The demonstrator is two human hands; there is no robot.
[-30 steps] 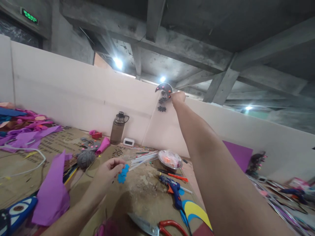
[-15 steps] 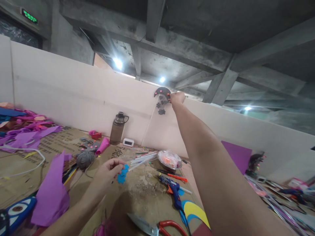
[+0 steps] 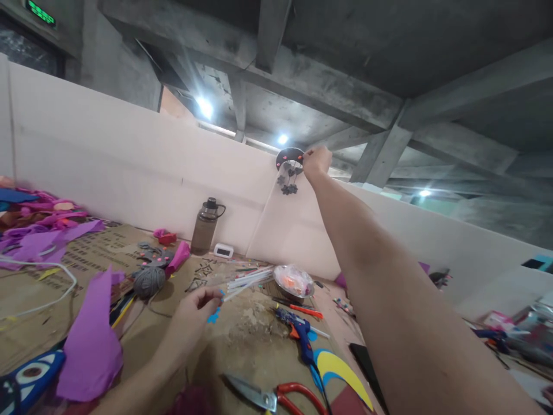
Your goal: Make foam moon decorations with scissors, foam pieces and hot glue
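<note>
My right hand [image 3: 317,161] is raised high at arm's length, pinching a dark crescent-shaped craft piece [image 3: 289,155] with pink dots. Small dark flower shapes [image 3: 288,185] dangle below the crescent, in front of the white partition wall [image 3: 129,161]. My left hand [image 3: 200,305] hovers low over the cardboard-covered table [image 3: 250,340], its fingers closed on a small blue foam flower [image 3: 215,314], mostly hidden by the fingers.
On the table lie a blue glue gun [image 3: 301,333], red-handled scissors [image 3: 276,396], a metal bowl [image 3: 295,281], a grey yarn ball [image 3: 149,280], a brown water bottle [image 3: 205,226], purple paper [image 3: 90,340] and a yellow-blue crescent [image 3: 337,374].
My right hand has lifted the crescent piece slightly higher and turned it. The left hand has curled more tightly over the blue flower. The view shifted a little to the right.
</note>
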